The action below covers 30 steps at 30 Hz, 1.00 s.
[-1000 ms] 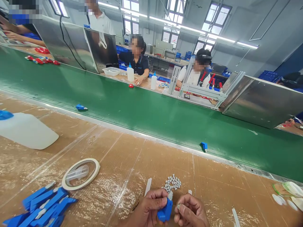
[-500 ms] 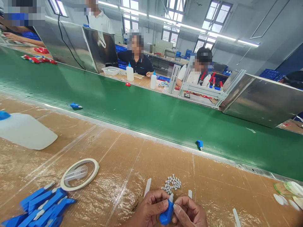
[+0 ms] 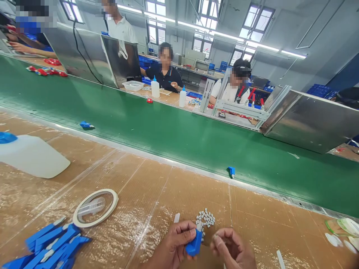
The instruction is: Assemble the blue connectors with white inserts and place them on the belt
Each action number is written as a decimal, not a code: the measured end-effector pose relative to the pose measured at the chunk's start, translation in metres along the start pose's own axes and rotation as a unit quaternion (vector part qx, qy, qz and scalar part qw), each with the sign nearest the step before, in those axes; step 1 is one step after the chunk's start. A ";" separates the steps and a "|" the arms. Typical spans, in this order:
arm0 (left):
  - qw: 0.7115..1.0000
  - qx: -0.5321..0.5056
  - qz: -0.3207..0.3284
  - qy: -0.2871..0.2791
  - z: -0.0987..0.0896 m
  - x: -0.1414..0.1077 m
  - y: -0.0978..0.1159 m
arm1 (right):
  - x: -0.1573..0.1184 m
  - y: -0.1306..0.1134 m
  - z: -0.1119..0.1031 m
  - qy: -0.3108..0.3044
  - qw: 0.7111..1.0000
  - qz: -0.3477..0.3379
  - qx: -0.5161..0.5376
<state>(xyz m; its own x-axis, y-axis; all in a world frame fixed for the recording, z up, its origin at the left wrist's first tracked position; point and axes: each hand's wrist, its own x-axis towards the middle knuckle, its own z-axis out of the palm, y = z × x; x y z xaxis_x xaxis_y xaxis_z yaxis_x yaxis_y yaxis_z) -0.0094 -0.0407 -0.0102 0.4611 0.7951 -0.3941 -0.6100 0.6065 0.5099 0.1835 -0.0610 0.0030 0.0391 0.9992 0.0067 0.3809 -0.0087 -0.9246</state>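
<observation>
Head view: my left hand [image 3: 179,239] pinches the blue part [image 3: 194,244], best held steady; my right hand [image 3: 232,247] curls nearby, contents unclear.

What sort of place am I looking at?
Likely a factory assembly line: a green conveyor belt with small parts, co-workers across it, and a pile of blue pieces on the near bench.

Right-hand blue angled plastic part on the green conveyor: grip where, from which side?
Blue body of the angled part, probably from above: it's the broader section, while its narrow pale tip points toward the silver metal rail on the near side.
</observation>
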 end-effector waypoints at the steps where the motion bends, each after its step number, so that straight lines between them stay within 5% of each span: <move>1: 1.000 -0.004 0.013 0.012 0.000 0.000 0.004 | 0.009 0.006 -0.009 0.010 0.988 -0.082 -0.129; 2: 0.999 -0.006 0.025 0.022 0.000 0.000 0.008 | 0.019 0.012 -0.018 -0.001 0.951 -0.159 -0.265; 4: 0.998 -0.009 0.045 0.034 0.000 0.001 0.016 | 0.038 0.022 -0.035 -0.006 0.829 -0.241 -0.505; 7: 0.998 -0.015 0.050 0.032 0.001 0.004 0.022 | 0.054 0.027 -0.054 -0.007 0.768 -0.250 -0.589; 10: 0.999 -0.020 0.033 0.023 0.002 0.006 0.022 | 0.059 0.019 -0.069 -0.039 0.767 -0.236 -0.596; 15: 0.999 -0.030 0.029 0.010 -0.001 0.012 0.021 | 0.104 -0.010 -0.079 -0.038 0.862 -0.090 -0.498; 20: 0.999 -0.022 0.040 0.003 -0.007 0.017 0.022 | 0.195 -0.010 -0.047 0.042 0.854 -0.051 -0.516; 23: 0.999 -0.028 0.040 0.008 -0.006 0.016 0.024 | 0.216 -0.008 -0.038 0.035 0.861 -0.058 -0.504; 26: 0.998 -0.033 0.046 0.027 -0.004 0.014 0.027 | 0.184 -0.012 -0.056 0.034 0.874 -0.079 -0.479; 30: 0.997 -0.037 0.055 0.037 -0.001 0.010 0.028 | 0.085 -0.006 -0.096 -0.038 0.888 -0.073 -0.453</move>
<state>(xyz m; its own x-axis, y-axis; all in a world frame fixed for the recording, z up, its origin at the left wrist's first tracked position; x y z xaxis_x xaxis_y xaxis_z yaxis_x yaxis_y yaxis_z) -0.0231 -0.0158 -0.0006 0.3424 0.8525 -0.3950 -0.7017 0.5116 0.4959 0.2735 0.0199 0.0455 -0.1217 0.9916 0.0444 0.9645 0.1287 -0.2305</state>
